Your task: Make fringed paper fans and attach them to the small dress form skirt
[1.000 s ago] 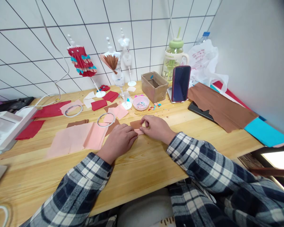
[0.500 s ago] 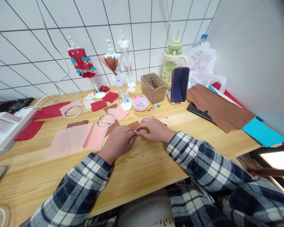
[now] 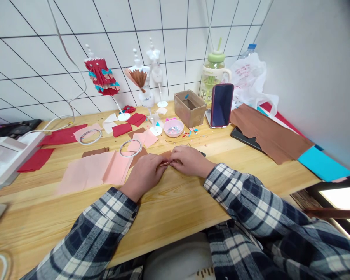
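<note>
Both hands meet near the middle of the table. My left hand (image 3: pixel 145 171) is closed, its fingertips pinching the near edge of a small piece of brown crepe paper (image 3: pixel 165 154). From the other side, my right hand (image 3: pixel 189 160) pinches the same paper, its thumb and fingers close to the left fingertips. A narrow folded strip shows along the paper's near edge; much of the sheet is hidden by the fingers. Left of my left hand lie pink paper sheets (image 3: pixel 89 169) and a white ring (image 3: pixel 130 148). A dark object's tip (image 3: pixel 203 154) shows behind my right hand.
Small dress forms stand at the back, one in a red ruffled paper dress (image 3: pixel 101 76). Nearby are a pink bowl of sequins (image 3: pixel 173 128), a cardboard box (image 3: pixel 190 112), a propped phone (image 3: pixel 222 105) and a green-lidded jug (image 3: pixel 214 74). Brown paper (image 3: pixel 274 134) lies right.
The fingers of both hands have shifted slightly on the paper, and its near edge now shows as a narrow folded strip between them. Other things stay in place.
</note>
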`<state>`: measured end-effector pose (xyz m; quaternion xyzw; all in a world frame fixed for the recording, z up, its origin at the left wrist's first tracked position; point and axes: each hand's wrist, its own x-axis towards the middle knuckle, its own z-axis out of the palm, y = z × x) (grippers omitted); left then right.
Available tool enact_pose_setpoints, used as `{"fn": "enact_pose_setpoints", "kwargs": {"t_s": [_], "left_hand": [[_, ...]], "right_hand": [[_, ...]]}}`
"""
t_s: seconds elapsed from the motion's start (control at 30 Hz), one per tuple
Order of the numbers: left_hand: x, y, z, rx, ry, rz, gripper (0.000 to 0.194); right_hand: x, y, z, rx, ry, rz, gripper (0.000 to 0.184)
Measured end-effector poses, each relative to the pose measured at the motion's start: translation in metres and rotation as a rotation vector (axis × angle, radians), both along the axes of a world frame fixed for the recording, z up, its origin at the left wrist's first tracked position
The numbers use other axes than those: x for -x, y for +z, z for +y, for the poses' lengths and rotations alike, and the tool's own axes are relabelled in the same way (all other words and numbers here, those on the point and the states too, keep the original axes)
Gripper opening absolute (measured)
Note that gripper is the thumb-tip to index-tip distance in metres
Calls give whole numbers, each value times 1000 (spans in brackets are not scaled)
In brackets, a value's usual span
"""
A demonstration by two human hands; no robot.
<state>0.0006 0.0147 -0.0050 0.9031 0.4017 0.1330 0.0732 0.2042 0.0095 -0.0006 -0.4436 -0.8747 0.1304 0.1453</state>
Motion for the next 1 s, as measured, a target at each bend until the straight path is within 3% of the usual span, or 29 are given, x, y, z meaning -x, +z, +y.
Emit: {"fn": "enact_pose_setpoints", "kwargs": {"t_s": [0.1, 0.2, 0.33, 0.5, 0.63, 0.77, 1.0], "left_hand": [[1, 2, 2, 1, -8, -7, 27], [1, 5, 1, 16, 6, -21, 28], [0, 6, 0, 72, 17, -80, 29], [-2, 2, 0, 84, 86, -116, 34], [-2, 3, 0, 129, 160, -158, 41], [-2, 4, -1, 197, 174, -253, 35], [-3, -1, 3, 165, 201, -215, 34]], "right_hand": [[0, 0, -2, -8, -1, 53, 23], [1, -3, -1, 34, -36, 121, 33], [1, -6, 1, 96, -113, 148, 28], [2, -8, 2, 142, -189, 205, 40], [3, -12, 5, 226, -274, 254, 38], [5, -14, 6, 238, -295, 268, 40], [11, -9, 6, 216, -342, 237, 29]]}}
